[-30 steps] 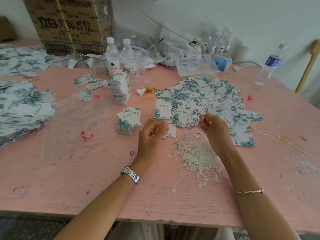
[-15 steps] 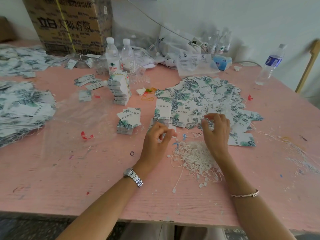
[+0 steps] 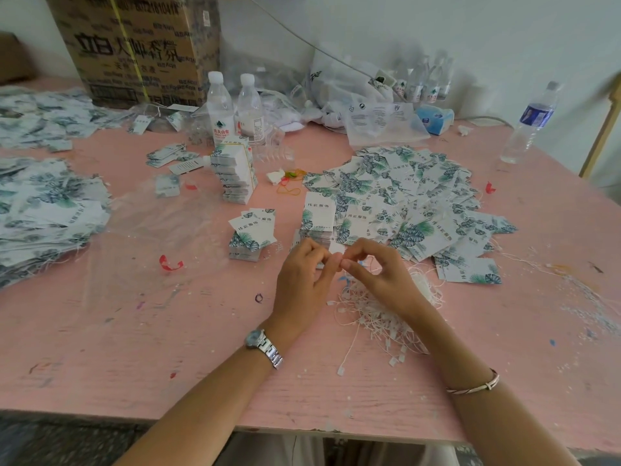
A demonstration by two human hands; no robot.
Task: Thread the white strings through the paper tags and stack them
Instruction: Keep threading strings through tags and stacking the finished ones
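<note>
Since the frame half a second before, your right hand had come in off the loose spread of tags to meet your left hand.

- Writing: the tags carried a line of Chinese characters ending in "服饰". The nearer water bottle read "农夫山泉", and the cardboard box read "立白" in large print.
- Paper tag: a small white card, only a corner showing between your fingertips, held just in front of the neat stack.
- Tag stock: white cards with teal leaf prints. A second stack sat to the left, a tall stack stood behind it, and a heap lay at the far left edge.
- White strings: a tangled pile on the pink table, directly under your right wrist.
- Left hand: thumb and forefinger pinched the paper tag, with the other fingers curled. There was a wristwatch on the wrist.
- Right hand: thumb and forefinger pinched at the same tag's edge, fingertips touching the left's. Any string between them was too fine to make out. There was a bangle on the forearm.
- A blue-labelled bottle stood at the far right; its print was unreadable.
</note>
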